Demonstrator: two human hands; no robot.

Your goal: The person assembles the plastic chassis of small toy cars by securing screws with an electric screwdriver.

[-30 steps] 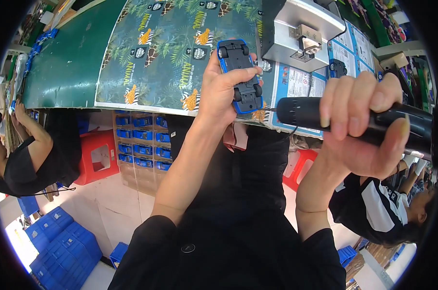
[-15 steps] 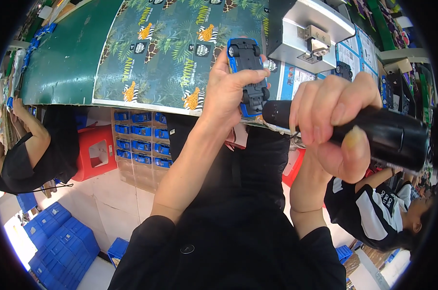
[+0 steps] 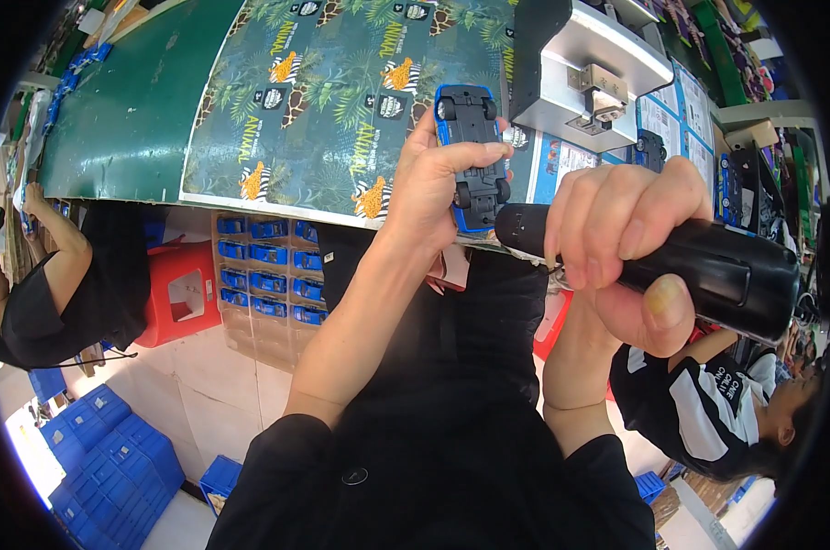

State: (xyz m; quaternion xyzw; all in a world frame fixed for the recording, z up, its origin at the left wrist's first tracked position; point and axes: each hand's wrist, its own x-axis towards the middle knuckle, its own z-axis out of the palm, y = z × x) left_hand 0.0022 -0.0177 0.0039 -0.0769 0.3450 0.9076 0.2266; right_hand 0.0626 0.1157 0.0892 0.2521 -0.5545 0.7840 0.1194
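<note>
My left hand (image 3: 426, 183) grips a blue toy car (image 3: 474, 124) turned bottom up, its black underside and wheels showing. The thumb lies across the middle of the underside. In my right hand (image 3: 626, 238) is a black power screwdriver (image 3: 726, 275), fingers wrapped round its body. Its narrower nose points left at the lower end of the car; the bit cannot be made out, nor whether it touches. The car is held over the near edge of the workbench, which is covered with printed animal-pattern sheets (image 3: 332, 119).
A metal fixture (image 3: 598, 78) stands right of the car, with more blue toy cars (image 3: 650, 149) beyond it. Below the bench at left is a cardboard tray of blue cars (image 3: 268, 344), near a red stool (image 3: 163, 312). Blue crates (image 3: 121, 467) are stacked lower left. People sit at both sides.
The toy car and my left hand have shifted slightly down in the picture. The screwdriver has moved a little left and down, still in my right hand.
</note>
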